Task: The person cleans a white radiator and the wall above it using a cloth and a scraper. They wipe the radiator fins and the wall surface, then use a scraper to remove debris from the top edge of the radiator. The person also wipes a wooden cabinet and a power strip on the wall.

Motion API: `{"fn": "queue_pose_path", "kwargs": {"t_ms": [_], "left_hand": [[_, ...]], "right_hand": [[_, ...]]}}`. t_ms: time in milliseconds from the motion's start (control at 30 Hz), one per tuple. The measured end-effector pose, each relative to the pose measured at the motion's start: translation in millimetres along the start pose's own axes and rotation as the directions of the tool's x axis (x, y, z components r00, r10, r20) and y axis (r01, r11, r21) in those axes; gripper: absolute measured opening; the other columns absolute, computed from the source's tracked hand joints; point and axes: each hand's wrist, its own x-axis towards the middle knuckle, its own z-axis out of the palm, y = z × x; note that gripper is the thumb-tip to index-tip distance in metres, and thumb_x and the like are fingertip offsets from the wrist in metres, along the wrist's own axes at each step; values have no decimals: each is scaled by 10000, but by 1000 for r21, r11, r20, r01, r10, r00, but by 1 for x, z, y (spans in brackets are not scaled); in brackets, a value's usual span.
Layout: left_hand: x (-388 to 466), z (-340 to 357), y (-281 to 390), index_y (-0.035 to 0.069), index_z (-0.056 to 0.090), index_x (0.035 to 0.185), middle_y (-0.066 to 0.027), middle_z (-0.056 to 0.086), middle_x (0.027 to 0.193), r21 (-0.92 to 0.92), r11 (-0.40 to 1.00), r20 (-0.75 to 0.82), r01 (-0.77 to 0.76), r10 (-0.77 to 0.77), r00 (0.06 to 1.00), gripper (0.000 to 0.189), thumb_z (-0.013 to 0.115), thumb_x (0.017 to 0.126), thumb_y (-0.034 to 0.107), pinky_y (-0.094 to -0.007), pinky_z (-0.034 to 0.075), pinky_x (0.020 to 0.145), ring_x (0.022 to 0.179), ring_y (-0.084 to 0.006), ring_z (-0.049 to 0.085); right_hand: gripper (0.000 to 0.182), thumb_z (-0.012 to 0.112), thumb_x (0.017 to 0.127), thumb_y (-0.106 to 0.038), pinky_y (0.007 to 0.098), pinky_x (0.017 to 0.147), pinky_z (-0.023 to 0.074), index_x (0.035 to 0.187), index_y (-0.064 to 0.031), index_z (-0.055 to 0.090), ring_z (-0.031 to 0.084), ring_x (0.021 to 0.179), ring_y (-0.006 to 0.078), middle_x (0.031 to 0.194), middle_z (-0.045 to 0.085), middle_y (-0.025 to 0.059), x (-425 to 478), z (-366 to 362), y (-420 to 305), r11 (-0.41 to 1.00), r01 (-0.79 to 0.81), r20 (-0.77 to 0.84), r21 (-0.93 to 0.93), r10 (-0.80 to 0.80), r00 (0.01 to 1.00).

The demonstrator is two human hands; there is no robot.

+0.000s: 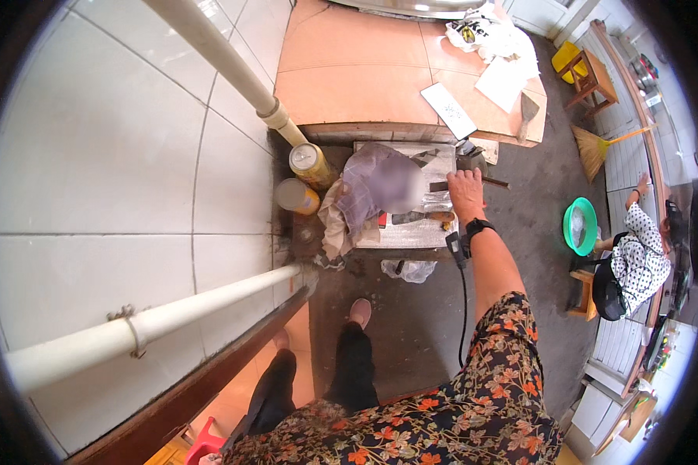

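My right hand (467, 190) is closed around a dark, bar-like tool (496, 183) that sticks out on both sides of the fist, above the right edge of a low stand with a silvery foil cover (436, 232). Just below the hand, a putty knife with a worn handle (424, 217) lies on the foil. A crumpled purple checked cloth (363, 168) is heaped on the stand's left half, with a blurred patch over part of it. Beside it stand a gold drink can (311, 164) and a second can with a pale lid (298, 196). My left hand is out of view.
A tiled ledge (355, 93) beyond the stand holds a phone (449, 110), a scraper (527, 116), paper and a plastic bag. White pipes (209, 308) run along the left wall. At right are a broom (590, 151), a green basin (580, 226) and another person (640, 261).
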Motion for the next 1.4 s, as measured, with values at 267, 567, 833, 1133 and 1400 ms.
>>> {"fn": "queue_pose_path", "kwargs": {"t_ms": [267, 567, 833, 1133, 1400], "left_hand": [[40, -27, -71, 66, 721, 845, -105, 662, 729, 69, 975, -33, -210, 213, 977, 170, 630, 859, 210, -334, 496, 667, 696, -201, 627], [39, -109, -32, 29, 665, 828, -12, 591, 671, -526, 778, -146, -344, 315, 938, 96, 661, 832, 124, -290, 461, 590, 616, -135, 550], [142, -133, -201, 40, 643, 940, -67, 647, 823, -848, 417, -213, -326, 296, 931, 100, 619, 889, 122, -390, 572, 617, 718, -216, 653], [52, -244, -129, 115, 590, 1208, -144, 680, 1122, -862, -401, -482, -310, 458, 747, 309, 492, 1036, 353, -386, 579, 736, 954, -248, 691], [-5, -339, -117, 47, 542, 1273, -167, 664, 1142, -622, -757, -674, -198, 390, 627, 377, 437, 1066, 343, -395, 581, 808, 982, -238, 684]], "right_hand": [[132, 563, 906, -196, 520, 802, 498, 942, -70, 579, 634, 913, 382, 926, 632, 168, -105, -105, -25, 859, -285, 125, 426, 256, 958], [225, 574, 887, -238, 546, 756, 535, 990, -41, 610, 663, 881, 444, 922, 692, 221, -341, -159, -246, 728, -429, 510, 534, 128, 851], [214, 558, 880, -223, 538, 748, 529, 999, -55, 619, 666, 865, 448, 923, 676, 247, -401, -214, -463, 593, 538, 188, 599, -757, 625], [128, 564, 999, -150, 261, 543, 506, 1075, -48, 558, 608, 615, 110, 780, 604, 34, -288, -564, -660, -386, -580, 70, 717, -788, 611], [154, 558, 988, -111, 283, 544, 510, 1131, -57, 575, 605, 619, 152, 793, 598, 57, -259, -637, -810, -271, -750, -107, 604, -960, 260]]}}
